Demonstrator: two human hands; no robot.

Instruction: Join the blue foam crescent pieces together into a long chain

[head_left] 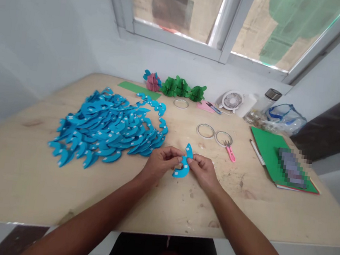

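Between my hands is a curved blue paper cutout (184,171) with small white squares on it, held a little above the table. My left hand (166,159) pinches its left side with thumb and fingers. On its right side, my right hand (204,168) grips it the same way, thumb on top. To the left of my hands lies a big heap of similar blue cutouts (110,124), many marked with white squares. A curving line of these pieces (162,122) runs along the heap's right side.
Green paper ornaments (181,88) and a pink-and-blue one (153,81) stand along the wall. Tape-like rings (205,131) and pink thread snips (230,152) lie beyond my right hand. A small white fan (232,100), a bottle (267,100) and a green folder (267,146) are at the right.
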